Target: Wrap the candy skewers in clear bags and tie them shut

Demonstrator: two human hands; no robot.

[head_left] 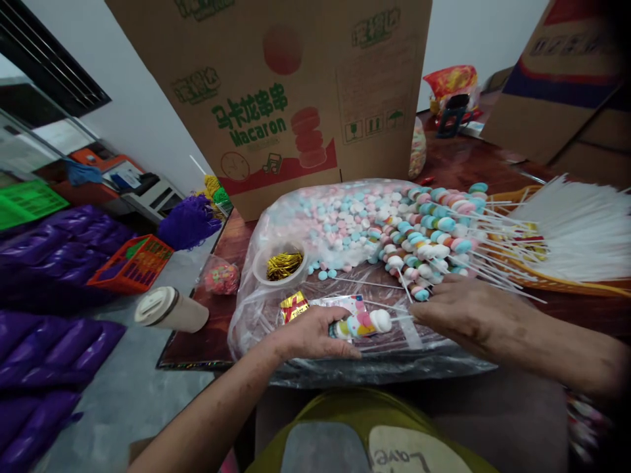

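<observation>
My left hand (318,334) is closed round the left end of a skewer of pastel candies (363,323). The skewer lies level over a printed wrapper (351,303) on the clear plastic sheet. At the skewer's right end, the fingers of my right hand (451,309) pinch its white stick. Just beyond the right hand, a pile of candy skewers (434,230) rests with its sticks pointing right. Loose pink, white and blue candies (345,217) lie behind the hands. A round tub (262,266) of gold twist ties stands at the left of the sheet.
A large cardboard box (315,85) rises behind the candies. White sticks (582,230) fill an orange basket (566,284) at the right. Near the table's left edge are a lidded cup (190,313) and a bag of small candies (221,276). Purple bags (59,243) lie at the far left.
</observation>
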